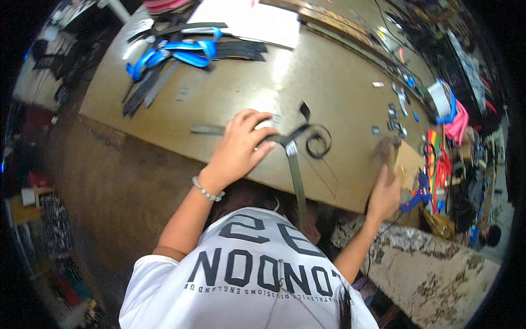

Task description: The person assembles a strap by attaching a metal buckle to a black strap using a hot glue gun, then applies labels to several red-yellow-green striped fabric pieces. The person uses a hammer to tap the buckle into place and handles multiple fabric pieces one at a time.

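My left hand [241, 143] is bent over an olive webbing strap [207, 130] at the table's near edge, with thumb and fingertips on it. From the fingertips the strap runs right to a pale buckle-like piece [291, 148]. One olive end [297, 183] hangs from there over the edge toward my lap. A dark strap end [304, 112] and a loose curl of strap [318, 141] lie just beyond. To the right, my right hand [385, 193] is closed around a brownish tool-like object [388, 149], smeared by motion; its kind cannot be made out.
On the brown table [230, 77], blue straps [189, 53] and dark strips [147, 90] are heaped at the far left beside a white sheet [246, 19]. Small buckles [393, 115] sit at the right near a tan board [410, 164]. A stained surface [422, 268] stands lower right.
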